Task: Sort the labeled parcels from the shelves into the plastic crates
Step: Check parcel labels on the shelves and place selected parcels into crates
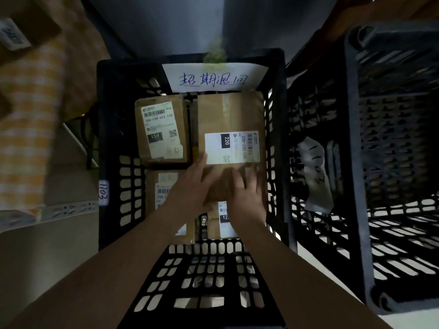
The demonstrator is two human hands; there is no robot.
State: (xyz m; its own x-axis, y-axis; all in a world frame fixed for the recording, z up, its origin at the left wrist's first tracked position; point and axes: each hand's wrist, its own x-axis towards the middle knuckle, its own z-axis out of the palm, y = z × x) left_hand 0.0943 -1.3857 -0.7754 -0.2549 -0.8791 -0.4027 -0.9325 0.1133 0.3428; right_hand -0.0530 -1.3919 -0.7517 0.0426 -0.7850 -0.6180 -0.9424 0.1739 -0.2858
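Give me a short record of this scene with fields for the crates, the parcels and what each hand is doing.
centre crate: black, slotted, paper sign on far wall
parcels visible inside: four, cardboard
220 parcel: far right, largest, label up
15H parcel: far left, label up
left hand: at 220 parcel's near left corner, grip unclear
right hand: fingers flat on 220 parcel's top
second crate: black, to the right
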